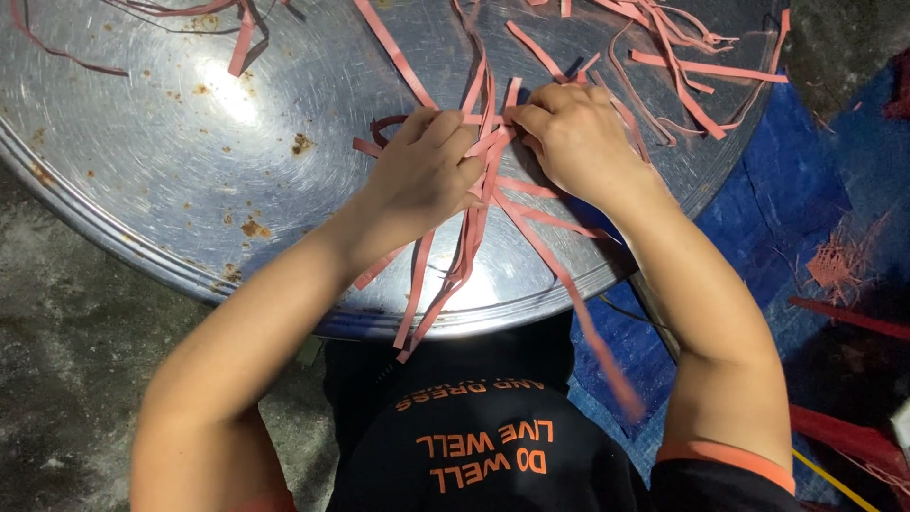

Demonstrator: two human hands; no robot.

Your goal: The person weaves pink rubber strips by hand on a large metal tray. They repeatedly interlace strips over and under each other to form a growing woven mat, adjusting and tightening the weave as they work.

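Round metal tray [190, 142], rust-specked, as landmark. Over its near-centre, left hand [427, 171], fingers curled narrow, pinching a bundle of pink strips [483, 152]. Just right of that, right hand [573, 137], fingers bent tight onto the same bundle. Trailing ends over tray's near rim. Loose strips [682, 47] at far-right edge. Blue tarp [796, 190] beyond.

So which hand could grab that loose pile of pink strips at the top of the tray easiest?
Probably the right hand. It sits nearer the loose pink strips on the far right of the round metal tray. The left hand is lower and further left, pressing on the bundle of strips between both hands.
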